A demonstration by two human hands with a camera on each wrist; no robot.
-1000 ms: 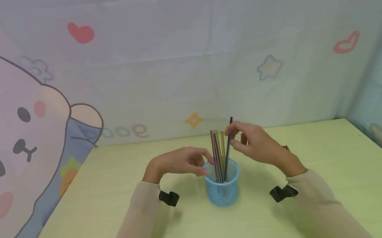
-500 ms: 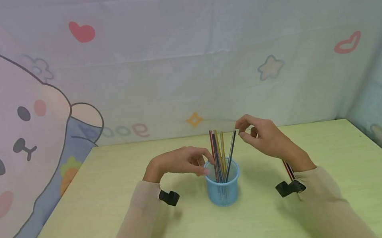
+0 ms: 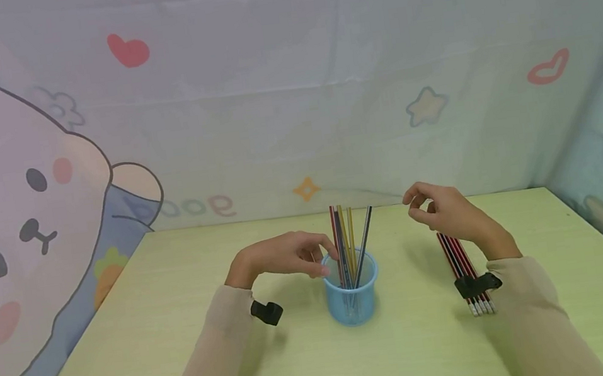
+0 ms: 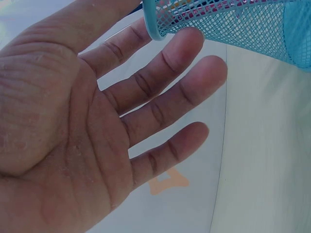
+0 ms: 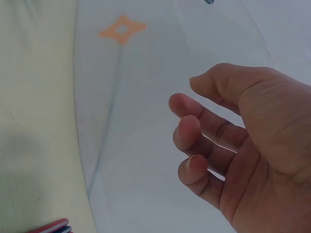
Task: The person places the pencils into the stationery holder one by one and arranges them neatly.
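A light-blue mesh pencil cup (image 3: 353, 305) stands upright mid-table, with several red, gold and dark pencils (image 3: 344, 239) in it. One dark pencil (image 3: 364, 240) leans to the right against its rim. My left hand (image 3: 290, 254) holds the rim from the left with thumb and index finger; in the left wrist view, its other fingers extend beside the cup mesh (image 4: 238, 29). To the right, my right hand (image 3: 448, 213) is in the air, apart from the cup. Its fingers (image 5: 187, 133) curl loosely around nothing.
Several red-and-black striped pencils (image 3: 462, 262) with white ends lie side by side on the table (image 3: 403, 352), partly hidden under the right wrist. A printed cloth backdrop (image 3: 288, 88) rises behind the table's far edge.
My right hand has let go of the dark pencil, which leans in the cup, and moved right toward the lying pencils, uncovering more of them. My left hand has stayed at the rim.
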